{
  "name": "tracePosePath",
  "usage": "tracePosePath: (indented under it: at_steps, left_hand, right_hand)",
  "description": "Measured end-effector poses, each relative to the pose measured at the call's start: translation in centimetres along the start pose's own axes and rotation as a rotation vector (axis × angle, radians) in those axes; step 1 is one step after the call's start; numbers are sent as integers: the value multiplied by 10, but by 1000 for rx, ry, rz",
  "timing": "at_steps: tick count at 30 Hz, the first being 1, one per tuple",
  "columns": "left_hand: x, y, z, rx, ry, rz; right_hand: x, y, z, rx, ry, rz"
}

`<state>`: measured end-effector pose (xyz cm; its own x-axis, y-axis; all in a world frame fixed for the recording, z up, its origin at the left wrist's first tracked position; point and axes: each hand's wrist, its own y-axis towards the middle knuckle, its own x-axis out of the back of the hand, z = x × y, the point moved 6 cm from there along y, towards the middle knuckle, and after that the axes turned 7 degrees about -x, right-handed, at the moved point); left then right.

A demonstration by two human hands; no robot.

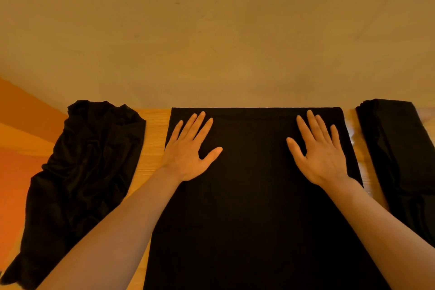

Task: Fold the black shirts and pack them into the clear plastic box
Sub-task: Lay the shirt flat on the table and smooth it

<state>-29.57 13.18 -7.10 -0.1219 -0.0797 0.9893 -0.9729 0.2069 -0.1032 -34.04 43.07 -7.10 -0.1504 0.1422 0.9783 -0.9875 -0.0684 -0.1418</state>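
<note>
A black shirt (254,195) is spread flat on the wooden bench (154,139), and both hands are laid palm-down on its far end. The left hand (191,152) and the right hand (320,155) are kept flat, fingers (200,122) straight and spread, nothing gripped. A crumpled black shirt (80,172) is seen left of the left fingers; folded black shirts (400,155) are stacked right of the right fingers.
</note>
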Motion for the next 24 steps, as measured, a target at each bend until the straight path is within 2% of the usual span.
tracePosePath:
  at_steps: [4, 8, 13, 24]
  left_hand:
    - [4, -18, -4, -24, -49, -73]
    - [1, -58, -28, -127, -89, -90]
    - [-11, -109, -46, -89, -108, -46]
    - [-15, -185, -67, -117, -151, -83]
  right_hand:
    - [6, -7, -17, -12, 58, -26]
    - [11, -46, -6, 146, 84, -15]
    - [-11, -110, 14, 305, 49, 48]
    - [-21, -167, 11, 315, 37, 3]
